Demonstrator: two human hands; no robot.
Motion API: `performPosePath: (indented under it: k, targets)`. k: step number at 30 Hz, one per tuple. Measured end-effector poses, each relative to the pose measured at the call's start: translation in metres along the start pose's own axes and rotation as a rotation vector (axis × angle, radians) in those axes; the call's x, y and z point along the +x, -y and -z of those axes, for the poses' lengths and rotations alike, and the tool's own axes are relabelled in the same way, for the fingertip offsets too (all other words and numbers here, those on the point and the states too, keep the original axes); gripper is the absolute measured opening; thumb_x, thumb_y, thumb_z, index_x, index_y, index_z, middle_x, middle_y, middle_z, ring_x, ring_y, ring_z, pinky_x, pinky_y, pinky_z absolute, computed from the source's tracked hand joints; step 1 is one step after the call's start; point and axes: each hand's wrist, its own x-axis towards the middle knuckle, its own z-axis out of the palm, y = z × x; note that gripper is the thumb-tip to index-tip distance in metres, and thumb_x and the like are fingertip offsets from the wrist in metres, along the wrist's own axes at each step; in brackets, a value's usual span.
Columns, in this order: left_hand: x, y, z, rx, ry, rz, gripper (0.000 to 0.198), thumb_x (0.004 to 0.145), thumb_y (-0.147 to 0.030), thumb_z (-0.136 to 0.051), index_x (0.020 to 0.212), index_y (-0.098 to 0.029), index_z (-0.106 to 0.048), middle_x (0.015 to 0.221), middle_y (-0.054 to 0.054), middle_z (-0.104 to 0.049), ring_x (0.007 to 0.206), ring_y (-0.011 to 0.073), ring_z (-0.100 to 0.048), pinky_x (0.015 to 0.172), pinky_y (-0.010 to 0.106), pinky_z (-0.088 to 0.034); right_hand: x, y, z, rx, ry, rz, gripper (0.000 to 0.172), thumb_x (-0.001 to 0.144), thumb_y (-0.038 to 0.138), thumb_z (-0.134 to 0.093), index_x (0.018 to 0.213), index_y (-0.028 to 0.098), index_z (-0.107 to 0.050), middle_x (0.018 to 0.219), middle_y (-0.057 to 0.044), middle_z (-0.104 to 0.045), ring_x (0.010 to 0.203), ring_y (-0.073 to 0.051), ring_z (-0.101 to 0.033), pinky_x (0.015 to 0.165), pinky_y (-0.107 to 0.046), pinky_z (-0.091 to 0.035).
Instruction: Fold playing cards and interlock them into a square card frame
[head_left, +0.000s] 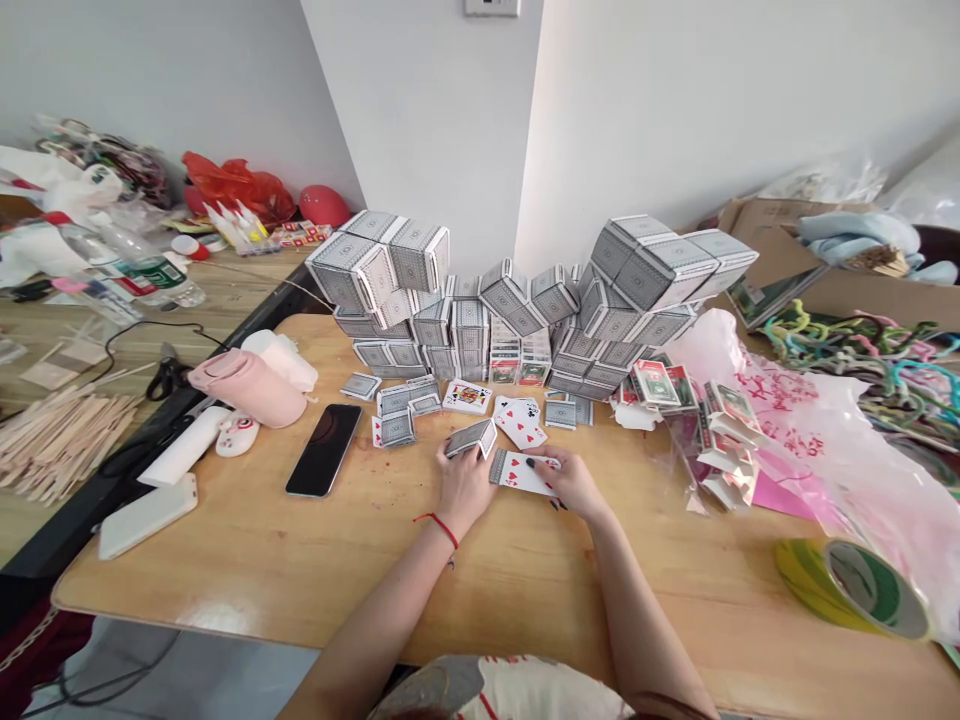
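Observation:
My left hand, with a red string at its wrist, is closed around a folded playing card piece with a grey patterned back. In my right hand is a flat playing card, red hearts facing up and one edge bent to show its grey back. Just beyond lie loose face-up cards and a face-up stack with a court card on top. Several folded card pieces rest left of them. Behind stand tall stacks of grey card cubes.
On the left of the wooden table are a black phone, a pink bottle and a white power bank. Empty card boxes, a plastic bag and yellow tape lie on the right.

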Motion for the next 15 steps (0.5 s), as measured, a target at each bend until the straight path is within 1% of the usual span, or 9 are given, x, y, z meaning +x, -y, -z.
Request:
performPosePath:
  k: [8,12,15]
  targets:
    - [-0.0006,0.0018,-0.0016,-0.015,0.003,-0.025,0.039,0.072,-0.023,-0.056,0.111,-0.026,-0.053,0.106,0.009,-0.060,0.096,0.0264,-0.054,0.095,0.050,-0.016,-0.0009,0.0008,-0.0019,-0.013,-0.027,0.008,0.034,0.074,0.033,-0.049,0.100,0.014,-0.062,0.050,0.002,-0.056,0.030,-0.007,-0.039,0.028,-0.017,-0.027]
    - [-0.0010,0.0022,-0.0021,-0.022,-0.004,-0.010,0.040,0.071,-0.025,-0.058,0.111,-0.025,-0.054,0.104,0.010,-0.061,0.097,0.0274,-0.054,0.095,0.050,-0.016,0.0003,0.0023,-0.0065,-0.037,-0.080,0.032,0.032,0.073,0.032,-0.051,0.096,0.015,-0.063,0.058,0.000,-0.059,0.037,-0.007,-0.043,0.032,-0.017,-0.031]
    - [-0.0014,0.0020,-0.0029,-0.026,-0.003,0.009,0.038,0.073,-0.021,-0.054,0.111,-0.026,-0.055,0.103,0.010,-0.061,0.098,0.0274,-0.053,0.095,0.050,-0.016,0.0009,0.0022,-0.0098,-0.014,-0.058,0.019,0.033,0.074,0.035,-0.049,0.098,0.015,-0.061,0.056,0.001,-0.057,0.035,-0.008,-0.043,0.032,-0.018,-0.032]
